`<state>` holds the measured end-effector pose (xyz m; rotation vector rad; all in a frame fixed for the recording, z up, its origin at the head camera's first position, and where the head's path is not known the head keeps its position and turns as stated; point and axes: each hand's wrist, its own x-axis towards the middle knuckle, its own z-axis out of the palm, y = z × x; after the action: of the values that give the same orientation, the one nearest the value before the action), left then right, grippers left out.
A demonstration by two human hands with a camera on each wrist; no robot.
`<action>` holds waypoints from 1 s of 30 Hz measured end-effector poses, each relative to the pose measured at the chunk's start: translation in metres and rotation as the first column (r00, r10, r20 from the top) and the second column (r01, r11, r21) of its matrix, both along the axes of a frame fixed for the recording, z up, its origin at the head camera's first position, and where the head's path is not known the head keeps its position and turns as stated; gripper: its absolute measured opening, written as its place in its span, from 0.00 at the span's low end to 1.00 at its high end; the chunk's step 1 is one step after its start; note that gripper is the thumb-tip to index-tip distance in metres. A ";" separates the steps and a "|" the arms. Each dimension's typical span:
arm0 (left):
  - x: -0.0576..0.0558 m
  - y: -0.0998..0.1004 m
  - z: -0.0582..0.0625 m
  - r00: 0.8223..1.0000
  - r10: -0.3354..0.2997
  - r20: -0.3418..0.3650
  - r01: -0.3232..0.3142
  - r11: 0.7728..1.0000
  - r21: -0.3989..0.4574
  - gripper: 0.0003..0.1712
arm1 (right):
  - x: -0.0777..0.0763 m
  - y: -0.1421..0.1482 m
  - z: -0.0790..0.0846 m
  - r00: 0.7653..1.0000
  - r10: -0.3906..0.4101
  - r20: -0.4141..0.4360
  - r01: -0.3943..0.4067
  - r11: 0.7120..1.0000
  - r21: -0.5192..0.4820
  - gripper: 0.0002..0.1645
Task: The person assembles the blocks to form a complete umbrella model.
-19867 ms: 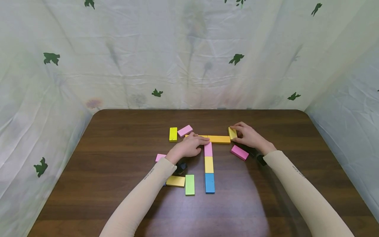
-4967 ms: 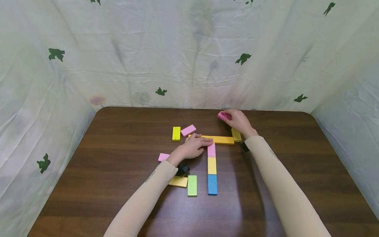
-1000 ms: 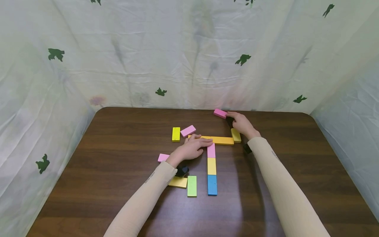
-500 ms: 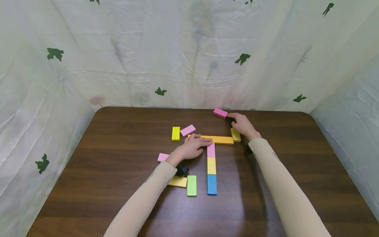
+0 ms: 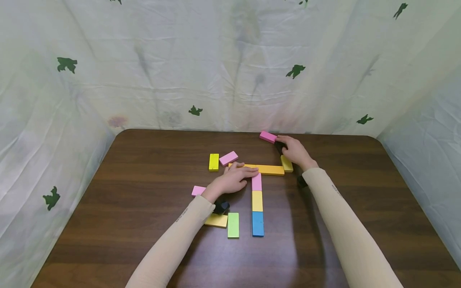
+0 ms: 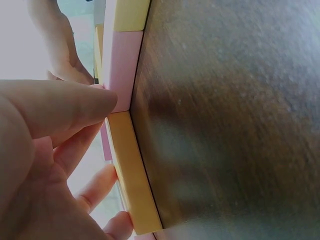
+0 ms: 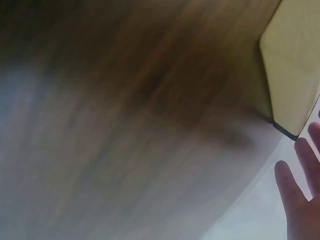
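My left hand [image 5: 232, 178] rests with spread fingers on a row of orange blocks [image 5: 271, 170]. In the left wrist view its thumb lies at the joint between a pink block [image 6: 124, 70] and an orange block [image 6: 134, 175]. That pink block, a yellow block [image 5: 257, 201] and a blue block [image 5: 257, 224] line up toward me. A darker pink block [image 5: 267, 137] lies by the table's back edge; the fingertips of my right hand [image 5: 295, 151] are at its right end, without gripping it. Below that hand, a yellow block [image 5: 286, 164] stands slightly slanted against the row's right end.
Left of the row lie a bright yellow block [image 5: 214, 162] and a slanted light pink block [image 5: 228, 159]. Nearer me are a green block [image 5: 233, 225] and a tan block [image 5: 217, 221], the latter partly under my left sleeve. Another pink block [image 5: 198, 191] shows beside that wrist. A curtain hangs behind the table.
The darker pink block went from right of the column to the back edge, carried by my right hand, which then released it. Over the last second almost nothing moves; my left hand stays put.
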<state>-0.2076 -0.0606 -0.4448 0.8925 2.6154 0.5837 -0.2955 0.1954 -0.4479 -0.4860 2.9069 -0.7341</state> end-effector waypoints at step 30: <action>0.001 -0.001 0.000 1.000 -0.006 0.002 0.006 1.000 0.007 0.28 | 0.002 -0.009 0.003 0.999 0.042 0.000 -0.042 0.999 0.024 0.30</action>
<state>-0.2064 -0.0620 -0.4444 0.9010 2.6091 0.5926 -0.2938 0.1864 -0.4446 -0.5426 2.8934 -0.6926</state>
